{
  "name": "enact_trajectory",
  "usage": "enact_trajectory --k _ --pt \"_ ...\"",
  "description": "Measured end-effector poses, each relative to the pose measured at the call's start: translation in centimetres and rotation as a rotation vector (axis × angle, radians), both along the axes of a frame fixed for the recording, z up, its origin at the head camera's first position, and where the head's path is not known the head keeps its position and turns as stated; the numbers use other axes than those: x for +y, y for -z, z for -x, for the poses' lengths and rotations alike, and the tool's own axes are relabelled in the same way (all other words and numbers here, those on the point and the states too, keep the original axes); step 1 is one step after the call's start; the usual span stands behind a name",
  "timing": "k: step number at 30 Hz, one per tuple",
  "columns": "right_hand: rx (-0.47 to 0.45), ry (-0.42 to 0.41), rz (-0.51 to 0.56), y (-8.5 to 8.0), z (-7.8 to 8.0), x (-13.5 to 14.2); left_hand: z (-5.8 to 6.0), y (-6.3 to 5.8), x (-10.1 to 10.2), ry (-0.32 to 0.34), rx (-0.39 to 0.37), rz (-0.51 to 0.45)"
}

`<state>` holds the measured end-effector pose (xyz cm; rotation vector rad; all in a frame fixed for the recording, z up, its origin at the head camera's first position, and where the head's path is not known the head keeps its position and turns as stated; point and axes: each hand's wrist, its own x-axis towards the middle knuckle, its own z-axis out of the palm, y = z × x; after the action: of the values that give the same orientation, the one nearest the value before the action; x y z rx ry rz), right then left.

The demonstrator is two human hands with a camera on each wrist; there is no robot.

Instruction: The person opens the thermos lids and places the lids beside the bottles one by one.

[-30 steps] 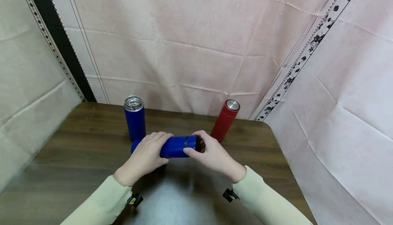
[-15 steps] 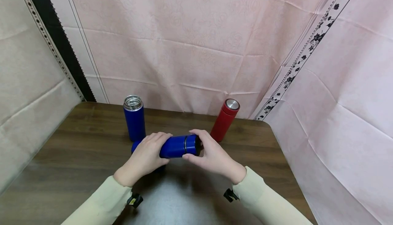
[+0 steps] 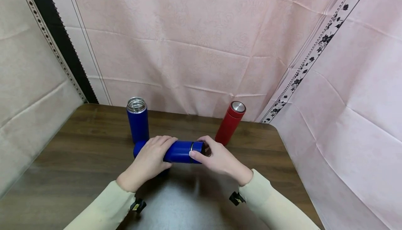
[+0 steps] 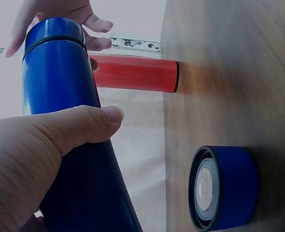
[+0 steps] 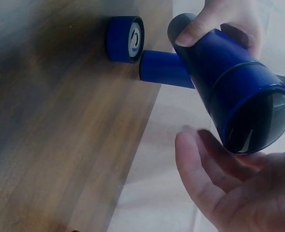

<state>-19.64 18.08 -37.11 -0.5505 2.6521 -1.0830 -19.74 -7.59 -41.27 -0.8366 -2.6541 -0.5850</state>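
My left hand [image 3: 154,155] grips the body of a blue thermos [image 3: 179,151], held sideways above the table. Its thumb lies across the bottle in the left wrist view. The thermos's blue lid [image 5: 249,96], with a glossy black top, is on and points to the right. Around this lid end is my right hand [image 3: 216,156]. Its thumb overlaps the lid in the head view, while in the right wrist view the loosely bent fingers [image 5: 191,154] stand apart from it. A loose blue lid [image 4: 234,186] rests on the table below, its inside showing.
A second blue thermos [image 3: 138,123] stands lidless at the back left, its steel mouth showing. At the back right stands a red thermos [image 3: 230,123] with its lid on. Pale cloth [image 3: 188,48] hangs behind and beside the wooden table [image 3: 78,153].
The right thumb and fingers moved off the lid half a second ago, and the thumb is over it again now. The held thermos has tilted slightly downward at its lid end.
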Motion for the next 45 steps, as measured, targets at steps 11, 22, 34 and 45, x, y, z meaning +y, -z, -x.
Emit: enact_trajectory --k 11,22,34,45 --pt "0.057 -0.097 -0.006 0.1 -0.1 0.0 0.1 0.2 -0.2 0.003 -0.004 0.040" --pt "0.134 -0.133 -0.001 0.2 0.0 -0.1 0.3 0.1 -0.8 -0.004 -0.019 0.034" --pt "0.166 -0.082 -0.046 0.3 0.1 1.0 0.6 0.3 -2.2 -0.063 -0.059 -0.006" --pt "0.167 -0.051 -0.061 1.3 0.5 1.3 0.7 0.3 -2.3 -0.075 -0.036 -0.052"
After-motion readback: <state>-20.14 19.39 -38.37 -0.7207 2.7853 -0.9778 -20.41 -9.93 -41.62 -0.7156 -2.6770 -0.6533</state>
